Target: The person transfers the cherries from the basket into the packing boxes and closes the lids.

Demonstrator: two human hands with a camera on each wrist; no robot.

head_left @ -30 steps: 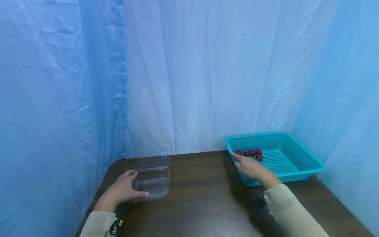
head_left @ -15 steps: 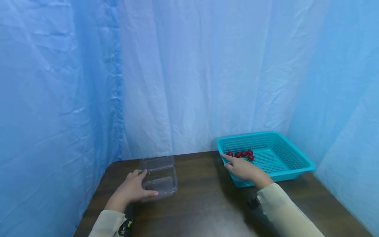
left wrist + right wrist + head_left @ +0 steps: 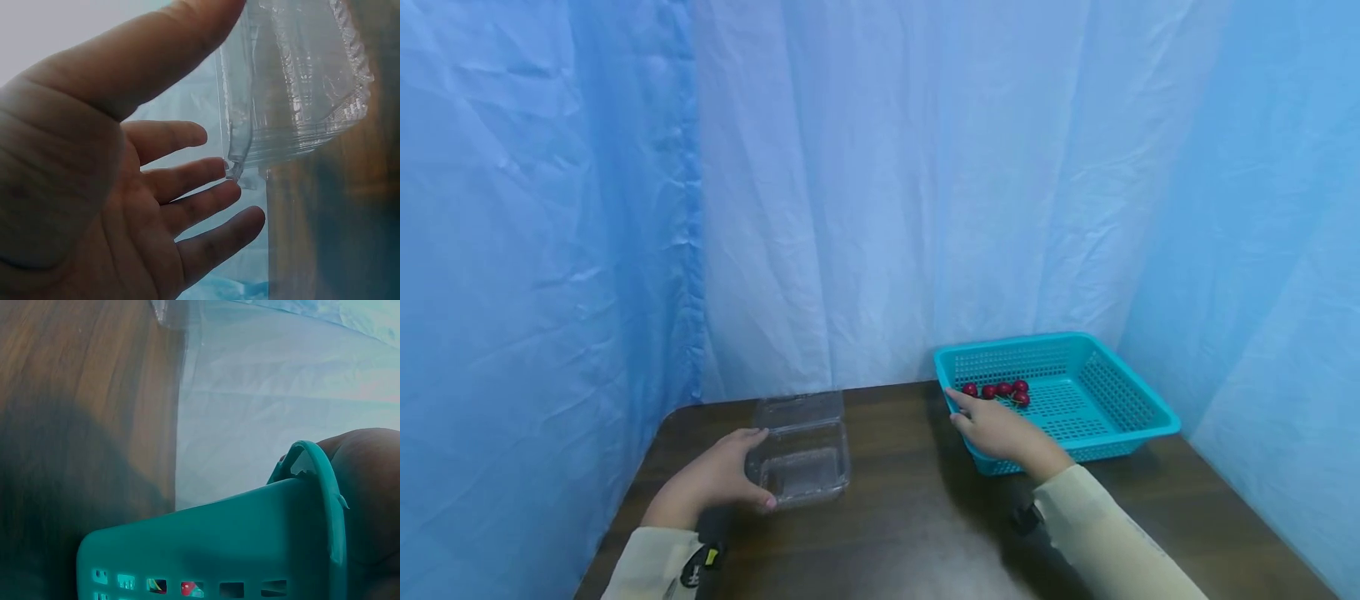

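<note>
A clear plastic clamshell container (image 3: 805, 467) sits on the dark wooden table (image 3: 910, 517) with its lid (image 3: 797, 410) tipped open behind it. My left hand (image 3: 752, 468) holds its left end, thumb along the near edge and fingers at the far corner. In the left wrist view the left hand (image 3: 215, 100) has its thumb against the container (image 3: 300, 81) and a fingertip at its corner. My right hand (image 3: 981, 417) rests on the near-left rim of a teal basket (image 3: 1120, 417), index finger stretched towards several red cherries (image 3: 996, 389). The right wrist view shows the basket wall (image 3: 206, 544).
Blue cloth curtains (image 3: 887, 183) close in the table at the back and both sides. The table's left corner (image 3: 662, 425) lies just beyond the container. Bare wood spans between container and basket.
My left hand has slid the container a little to the right across the table. My right hand has kept its place on the basket rim. The head view has swung slightly.
</note>
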